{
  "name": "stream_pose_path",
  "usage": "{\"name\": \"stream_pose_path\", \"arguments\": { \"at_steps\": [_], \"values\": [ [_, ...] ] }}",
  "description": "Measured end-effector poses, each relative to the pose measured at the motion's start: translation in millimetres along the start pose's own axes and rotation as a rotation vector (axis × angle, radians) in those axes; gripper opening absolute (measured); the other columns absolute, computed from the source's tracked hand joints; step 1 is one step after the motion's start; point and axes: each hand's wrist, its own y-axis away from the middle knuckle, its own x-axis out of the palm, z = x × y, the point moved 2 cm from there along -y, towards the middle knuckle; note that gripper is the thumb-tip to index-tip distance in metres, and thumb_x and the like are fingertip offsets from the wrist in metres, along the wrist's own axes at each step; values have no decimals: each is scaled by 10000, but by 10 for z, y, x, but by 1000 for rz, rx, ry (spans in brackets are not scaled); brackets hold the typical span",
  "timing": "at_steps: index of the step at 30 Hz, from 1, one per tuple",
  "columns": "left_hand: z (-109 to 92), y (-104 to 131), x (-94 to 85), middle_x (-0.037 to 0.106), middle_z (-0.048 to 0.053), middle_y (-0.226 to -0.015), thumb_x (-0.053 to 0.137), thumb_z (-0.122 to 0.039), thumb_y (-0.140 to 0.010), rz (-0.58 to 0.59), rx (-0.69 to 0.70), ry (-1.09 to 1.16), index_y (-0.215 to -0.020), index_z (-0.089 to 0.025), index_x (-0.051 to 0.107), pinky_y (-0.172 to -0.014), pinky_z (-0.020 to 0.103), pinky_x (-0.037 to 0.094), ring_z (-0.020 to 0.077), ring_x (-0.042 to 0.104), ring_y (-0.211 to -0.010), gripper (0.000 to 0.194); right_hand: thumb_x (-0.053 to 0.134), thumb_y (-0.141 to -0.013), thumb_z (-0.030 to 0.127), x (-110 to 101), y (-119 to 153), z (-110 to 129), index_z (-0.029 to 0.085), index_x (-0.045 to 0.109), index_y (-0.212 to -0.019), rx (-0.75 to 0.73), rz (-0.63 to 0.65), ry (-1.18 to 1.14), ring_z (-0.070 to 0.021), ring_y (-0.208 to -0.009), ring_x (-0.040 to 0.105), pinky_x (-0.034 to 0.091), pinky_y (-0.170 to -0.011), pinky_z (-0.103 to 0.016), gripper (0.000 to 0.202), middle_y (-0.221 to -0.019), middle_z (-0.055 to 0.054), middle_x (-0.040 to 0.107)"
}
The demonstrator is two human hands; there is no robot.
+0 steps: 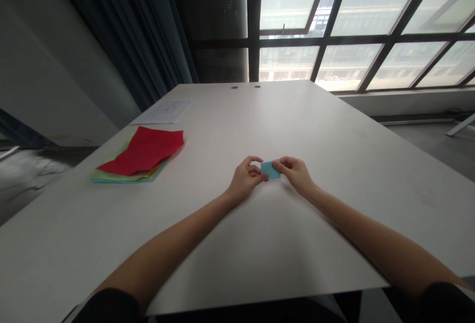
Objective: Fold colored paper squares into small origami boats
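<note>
A small light-blue piece [270, 170], which looks like folded paper or cloth, is held between my two hands above the white table [237, 115]. My left hand [246, 177] pinches its lower left corner, thumb in front, with the index finger curved over the top left. My right hand [295, 169] grips its upper right edge between thumb and fingers. Off to the left lies a stack of coloured sheets, a red sheet [148, 150] on top, with green, yellow and blue edges showing under it.
Printed white paper [163, 112] lies at the table's far left edge. Two round grommets [234, 87] sit near the far edge. Beyond the table are a dark curtain [129, 21] and large windows [289, 1].
</note>
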Motion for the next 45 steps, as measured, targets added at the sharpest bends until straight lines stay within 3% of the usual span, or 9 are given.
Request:
{"name": "stream_pose_path", "arguments": {
  "at_steps": [3,7,12,17,20,29,37,41,45],
  "values": [
    [13,-22,-1,608,-35,-595,726,-220,-596,-15,-3,34,-946,-168,450,-564,222,475,136,626,-582,449,668,-641,395,10,-1,3,151,629,-691,11,27,-37,-102,-562,540,435,-554,-232,252,-619,-3,623],
    [25,-52,-27,607,-44,-561,754,-214,-542,-104,3,124,-903,-155,457,-607,271,501,137,621,-551,471,692,-613,375,24,17,-25,166,622,-868,89,140,-18,-118,-620,575,457,-568,-238,337,-709,-17,648],
    [38,-80,-52,623,-29,-558,770,-213,-508,-161,-21,137,-905,-137,508,-617,275,491,141,616,-551,482,663,-637,396,17,30,-34,146,608,-691,60,165,95,-99,-558,541,446,-552,-232,261,-634,-12,615],
    [72,-107,-113,672,34,-728,713,-306,-601,-187,9,73,-841,-122,624,-657,258,469,133,608,-650,315,662,-633,397,-11,1,-10,146,604,-685,20,179,185,-101,-522,520,421,-524,-232,263,-571,4,581],
    [86,-124,-153,667,31,-685,702,-323,-619,-218,37,1,-733,-124,654,-619,235,456,119,586,-622,234,653,-647,391,-38,-9,-4,143,611,-687,-3,170,262,-101,-510,515,405,-506,-228,255,-560,4,577],
    [75,-101,-143,648,26,-629,686,-352,-634,-157,84,-79,-663,-126,649,-597,234,450,121,576,-592,231,620,-683,419,-49,33,34,159,615,-728,-87,53,252,-154,-589,606,487,-583,-271,264,-654,-42,655],
    [50,-98,-145,666,46,-771,653,-364,-670,-131,94,-185,-810,-138,661,-613,238,457,135,593,-652,266,565,-746,388,-38,54,69,199,653,-763,-245,90,513,-168,-663,610,484,-637,-297,210,-706,-26,668],
    [21,-97,-133,660,47,-764,645,-360,-678,-126,128,-251,-779,-137,660,-619,238,449,134,583,-664,245,567,-753,352,-3,60,103,213,649,-865,-355,41,547,-162,-732,599,470,-663,-288,196,-815,-35,670],
    [-15,-83,-129,653,38,-750,623,-354,-702,-123,200,-346,-773,-151,658,-639,241,438,138,577,-693,217,571,-763,336,34,56,102,210,653,-820,-421,19,570,-154,-709,581,440,-659,-283,161,-764,-29,660]
  ]
}}
